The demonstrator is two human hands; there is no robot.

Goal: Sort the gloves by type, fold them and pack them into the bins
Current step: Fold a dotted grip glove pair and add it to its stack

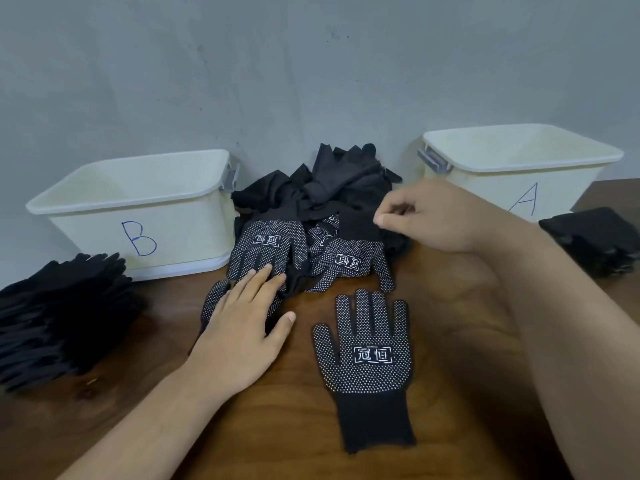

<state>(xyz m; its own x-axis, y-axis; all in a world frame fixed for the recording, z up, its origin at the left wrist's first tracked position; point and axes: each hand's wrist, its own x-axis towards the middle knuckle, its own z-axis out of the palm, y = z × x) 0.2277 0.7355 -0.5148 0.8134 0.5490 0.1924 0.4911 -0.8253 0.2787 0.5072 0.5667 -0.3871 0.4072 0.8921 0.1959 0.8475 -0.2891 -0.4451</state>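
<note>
- A dotted glove [367, 355] is found laid flat, palm side up, in the lower centre of the frame, on the wooden table [467, 341]. Its fingers are pointed toward the top of the frame and its plain knit cuff toward the bottom.
- Its fabric is recorded as black and covered with small white dots. A white boxed mark of two characters is printed on the palm.
- A loose pile of gloves [329, 188] is seen in the centre, between the two bins. Plain black pieces are heaped at its back and dotted ones at its front.
- The left hand [242, 327] is laid flat, fingers straight and slightly spread, on a partly covered glove [211, 299] at the pile's lower left edge. Nothing is gripped.
- The right hand [433, 216] is held at the pile's right side. The black cuff of a second dotted glove [349, 261] is pinched between thumb and forefinger, the other fingers being curled.
- A cream bin marked B [138, 216] is placed at centre left, and a like bin marked A [519, 161] at upper right.
- A stack of plain black gloves [62, 313] is noted at the left edge, just below the bin marked B.
- A further dark stack [595, 240] is noted at the right edge, just beside the bin marked A.
</note>
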